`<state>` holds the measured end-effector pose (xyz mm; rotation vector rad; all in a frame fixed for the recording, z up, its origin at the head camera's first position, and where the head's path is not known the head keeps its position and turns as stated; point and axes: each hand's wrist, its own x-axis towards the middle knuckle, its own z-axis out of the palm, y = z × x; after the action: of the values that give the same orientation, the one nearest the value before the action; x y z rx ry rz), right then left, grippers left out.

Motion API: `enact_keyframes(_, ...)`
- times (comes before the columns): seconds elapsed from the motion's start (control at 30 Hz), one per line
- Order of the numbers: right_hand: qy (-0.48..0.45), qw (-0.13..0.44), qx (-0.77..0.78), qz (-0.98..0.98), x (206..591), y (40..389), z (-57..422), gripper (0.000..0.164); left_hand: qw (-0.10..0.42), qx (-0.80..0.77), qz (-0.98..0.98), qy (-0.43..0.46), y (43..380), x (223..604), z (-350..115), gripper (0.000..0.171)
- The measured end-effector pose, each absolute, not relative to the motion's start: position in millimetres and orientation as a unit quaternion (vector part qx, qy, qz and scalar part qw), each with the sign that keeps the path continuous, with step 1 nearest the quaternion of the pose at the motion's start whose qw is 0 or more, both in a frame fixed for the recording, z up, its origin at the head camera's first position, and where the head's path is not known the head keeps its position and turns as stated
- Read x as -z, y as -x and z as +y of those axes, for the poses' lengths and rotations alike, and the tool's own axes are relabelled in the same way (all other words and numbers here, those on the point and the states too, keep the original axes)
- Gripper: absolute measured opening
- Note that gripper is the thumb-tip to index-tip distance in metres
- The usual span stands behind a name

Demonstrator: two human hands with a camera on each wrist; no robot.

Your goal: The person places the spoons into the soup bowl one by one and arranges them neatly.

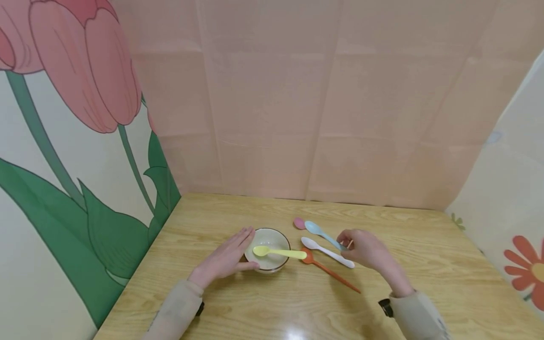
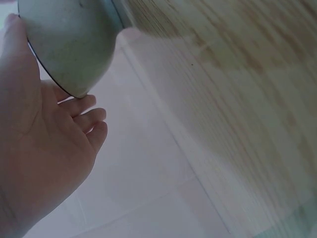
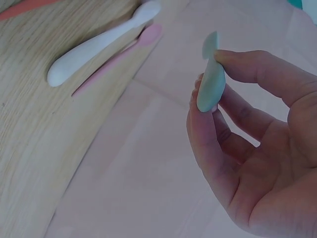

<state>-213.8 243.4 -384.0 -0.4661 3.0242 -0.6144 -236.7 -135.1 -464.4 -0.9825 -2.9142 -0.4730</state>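
Near the white spoon [image 1: 327, 251], our right hand [image 1: 364, 247] pinches the blue spoon [image 1: 324, 234] by its handle; our left hand [image 1: 225, 257] curls round the bowl [image 1: 274, 239], where the yellow spoon [image 1: 272, 251] rests. We judge this a pick-up, the next move needing a steady lift.

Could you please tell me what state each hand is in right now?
Left hand: open, touching the bowl.
Right hand: closed, pinching the handle of the light blue spoon.
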Motion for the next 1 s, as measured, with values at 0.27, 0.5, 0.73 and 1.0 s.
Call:
enact_keyframes(0.27, 0.164, 0.010, 0.198, 0.966, 381.4, 217.7, 233.5, 0.020, 0.018, 0.150, -0.937, 0.316, 236.5, 466.2, -135.1, 0.097)
enact_keyframes(0.5, 0.179, 0.006, 0.190, 0.965, 377.1, 221.1, 227.5, 0.018, 0.022, 0.141, -0.937, 0.319, 238.8, 467.2, -135.6, 0.098)
enact_keyframes(0.73, 0.187, 0.002, 0.186, 0.965, 377.3, 226.0, 223.7, 0.018, 0.026, 0.135, -0.937, 0.323, 239.0, 464.8, -136.3, 0.098)
enact_keyframes(1.0, 0.193, 0.003, 0.182, 0.964, 375.2, 231.4, 218.2, 0.019, 0.020, 0.139, -0.937, 0.320, 238.4, 464.2, -135.2, 0.098)
